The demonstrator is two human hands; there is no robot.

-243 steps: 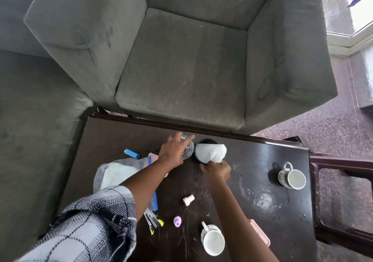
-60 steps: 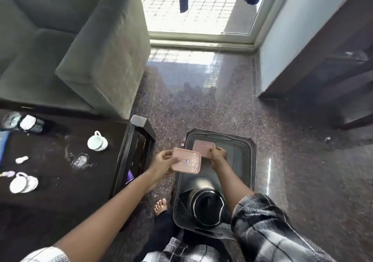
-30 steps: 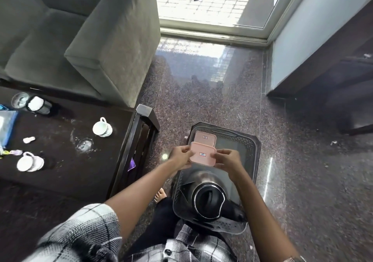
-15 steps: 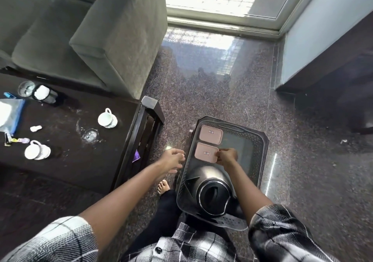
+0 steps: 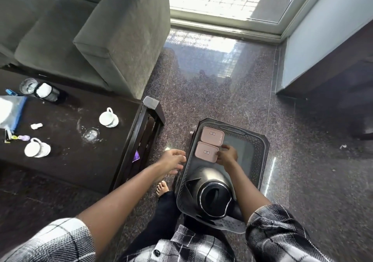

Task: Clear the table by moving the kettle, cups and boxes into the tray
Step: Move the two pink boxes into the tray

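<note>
Sofa: big grey sofa (image 5: 80, 29) filled the top left, its arm right up against the table's far edge.
Table: dark table (image 5: 70, 160) on the left, scuffed and streaked; its end rail stood between the cups and the tray.
Tray: grey tray (image 5: 261, 160) sat on the speckled floor, just right of the table end.
Kettle: steel kettle (image 5: 210, 193) with a black lid stood upright in the tray's near end; the right forearm crossed over its right side.
Hands: left hand (image 5: 173, 159) hung open and held nothing, over the floor just beside the tray's left rim; right hand (image 5: 228, 154) had its fingers curled onto the near box's right edge, gripping it.
Boxes: two pink ones lay flat in the tray's left half, far box (image 5: 212, 136) and near box (image 5: 205, 152), touching or very nearly so.
Cups: both were on the table, far cup (image 5: 109, 118) near the rail, near cup (image 5: 37, 149) further left.
Writing: there was a small dark-framed label on each box lid, too small to read; a dark band ran round each cup, unreadable too.
Bits: a glass (image 5: 91, 135), a black holder (image 5: 48, 94) stuffed with something white and a blue-edged pouch (image 5: 12, 110) cluttered the table.
</note>
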